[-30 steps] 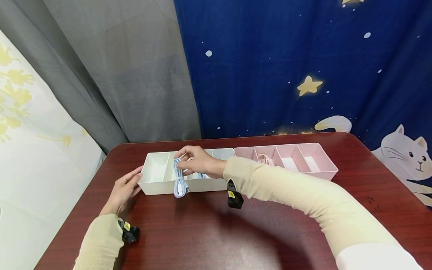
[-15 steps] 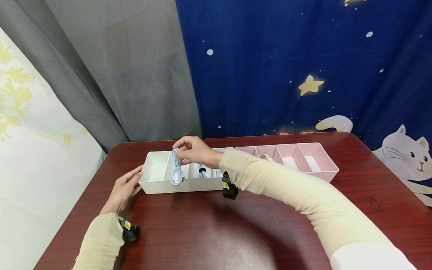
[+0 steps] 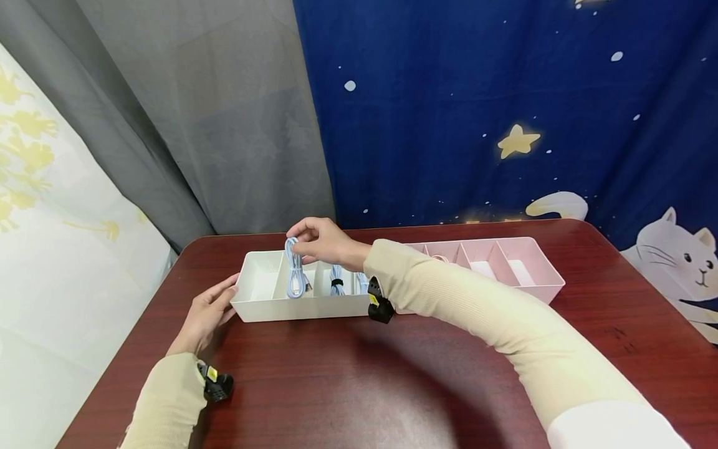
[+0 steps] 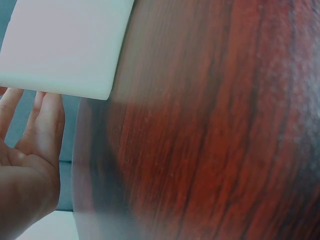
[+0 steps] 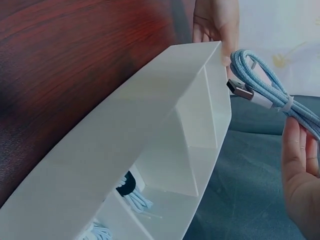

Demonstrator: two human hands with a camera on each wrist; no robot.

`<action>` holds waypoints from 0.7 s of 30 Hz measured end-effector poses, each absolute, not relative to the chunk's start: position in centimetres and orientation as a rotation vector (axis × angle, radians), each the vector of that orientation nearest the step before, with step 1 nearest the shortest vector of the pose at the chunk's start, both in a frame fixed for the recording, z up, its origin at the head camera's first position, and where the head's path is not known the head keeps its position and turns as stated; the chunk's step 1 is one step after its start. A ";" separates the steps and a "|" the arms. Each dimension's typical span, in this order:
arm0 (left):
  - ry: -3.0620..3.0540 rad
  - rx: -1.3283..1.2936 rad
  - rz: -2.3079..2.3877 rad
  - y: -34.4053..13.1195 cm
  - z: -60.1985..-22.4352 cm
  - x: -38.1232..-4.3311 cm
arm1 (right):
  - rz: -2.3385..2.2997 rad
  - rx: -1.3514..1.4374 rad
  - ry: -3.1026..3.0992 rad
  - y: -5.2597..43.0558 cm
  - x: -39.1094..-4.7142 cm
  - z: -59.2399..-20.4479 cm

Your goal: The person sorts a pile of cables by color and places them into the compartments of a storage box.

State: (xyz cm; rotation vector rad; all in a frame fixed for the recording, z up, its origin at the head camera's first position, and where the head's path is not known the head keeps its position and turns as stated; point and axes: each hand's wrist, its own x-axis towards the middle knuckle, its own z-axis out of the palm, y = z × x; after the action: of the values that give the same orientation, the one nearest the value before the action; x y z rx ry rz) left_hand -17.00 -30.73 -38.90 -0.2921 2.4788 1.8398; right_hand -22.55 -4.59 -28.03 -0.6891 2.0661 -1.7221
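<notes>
My right hand [image 3: 325, 243] pinches the top of a bundled light-blue USB cable [image 3: 295, 274], which hangs over the second compartment from the left of the white divided box [image 3: 303, 310]. The right wrist view shows the metal plug [image 5: 240, 89] and a white tie round the bundle. My left hand [image 3: 204, 315] touches the box's left end with extended fingers [image 4: 47, 120]. Farther right in the box lie a blue cable with a black strap [image 3: 336, 282] and another blue cable [image 3: 362, 284]. The leftmost compartment [image 3: 260, 277] holds nothing.
A pink divided box [image 3: 538, 292] stands end to end with the white one, partly behind my right sleeve. A pink cable [image 3: 440, 257] shows inside it. Both boxes sit on a dark red wooden table [image 3: 314, 380], with curtains [image 3: 252, 125] behind.
My right hand has moved up and away from me with the cable, which was in front of the box's front wall and now hangs over a compartment. The left hand stays at the box end.
</notes>
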 end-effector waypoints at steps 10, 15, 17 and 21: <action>2.497 -0.276 1.827 -30.7 -38.9 -17.0 | -1.735 -0.709 2.072 -5.4 -23.1 -28.0; 2.495 -0.280 1.823 -30.7 -38.8 -17.0 | -1.745 -0.715 2.082 -5.8 -23.6 -28.0; 2.495 -0.281 1.821 -30.7 -38.8 -17.0 | -1.747 -0.714 2.088 -5.9 -23.8 -28.1; 2.494 -0.287 1.822 -30.7 -38.9 -17.0 | -1.757 -0.716 2.093 -5.9 -24.2 -28.3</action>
State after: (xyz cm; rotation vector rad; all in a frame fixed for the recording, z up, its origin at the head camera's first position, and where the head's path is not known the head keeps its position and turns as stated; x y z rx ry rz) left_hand -17.01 -30.70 -38.86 -0.2868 2.4937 1.8216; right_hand -24.17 -5.94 -28.31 -0.7159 2.0935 -1.7569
